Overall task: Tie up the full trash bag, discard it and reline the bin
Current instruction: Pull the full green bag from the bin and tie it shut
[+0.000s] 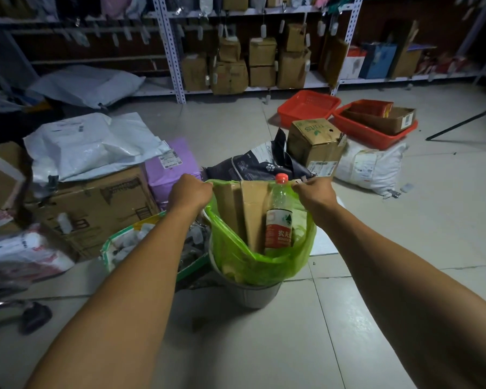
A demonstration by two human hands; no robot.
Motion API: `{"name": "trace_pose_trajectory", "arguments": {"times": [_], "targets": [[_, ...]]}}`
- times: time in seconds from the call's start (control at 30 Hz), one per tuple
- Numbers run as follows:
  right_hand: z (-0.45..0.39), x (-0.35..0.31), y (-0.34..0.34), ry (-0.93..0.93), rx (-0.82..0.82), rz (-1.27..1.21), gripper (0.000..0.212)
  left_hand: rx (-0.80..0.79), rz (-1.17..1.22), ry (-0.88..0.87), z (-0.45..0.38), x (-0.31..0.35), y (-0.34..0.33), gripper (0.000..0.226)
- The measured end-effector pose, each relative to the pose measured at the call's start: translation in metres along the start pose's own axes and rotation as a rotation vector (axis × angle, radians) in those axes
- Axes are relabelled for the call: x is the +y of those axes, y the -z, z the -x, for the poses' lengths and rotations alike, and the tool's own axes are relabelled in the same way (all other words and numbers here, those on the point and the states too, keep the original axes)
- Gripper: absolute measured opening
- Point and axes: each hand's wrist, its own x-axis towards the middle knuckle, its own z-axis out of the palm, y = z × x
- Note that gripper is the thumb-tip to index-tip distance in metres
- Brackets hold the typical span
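Observation:
A translucent green trash bag (264, 265) stands in a grey round bin (253, 296) on the tiled floor at the middle of the view. Folded cardboard (244, 209) and a plastic bottle with a red cap and red label (278, 217) stick up out of the bag. My left hand (190, 192) is closed on the bag's left top edge. On the opposite edge my right hand (314, 192) grips the bag. Both hands hold the rim stretched taut above the bin.
Left of the bin sit a green-edged bag of rubbish (129, 242), a large cardboard box (96, 209) and white and purple parcels. Behind it lie a dark bag (253, 164), a carton (314, 144) and two red baskets (309, 106). Shelving with boxes lines the back wall.

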Motion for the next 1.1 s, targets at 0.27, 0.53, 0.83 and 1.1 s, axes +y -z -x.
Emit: {"name": "trace_pose_trajectory", "arguments": {"times": [0.27, 0.53, 0.83, 1.1], "targets": [[-0.012, -0.016, 0.0, 0.144, 0.111, 0.249, 0.032, 0.106, -0.051, -0.043, -0.005, 0.004, -0.002, 0.033], [-0.024, -0.031, -0.006, 0.1, 0.151, -0.208, 0.026, 0.107, 0.149, 0.0, -0.015, 0.009, -0.007, 0.037], [-0.011, -0.034, 0.002, 0.112, 0.066, -0.26, 0.028, -0.306, 0.111, 0.198, 0.01, 0.013, 0.006, 0.056], [0.003, -0.035, 0.012, 0.158, 0.03, -0.244, 0.019, -0.366, 0.074, 0.167, 0.007, 0.016, 0.018, 0.022]]}}
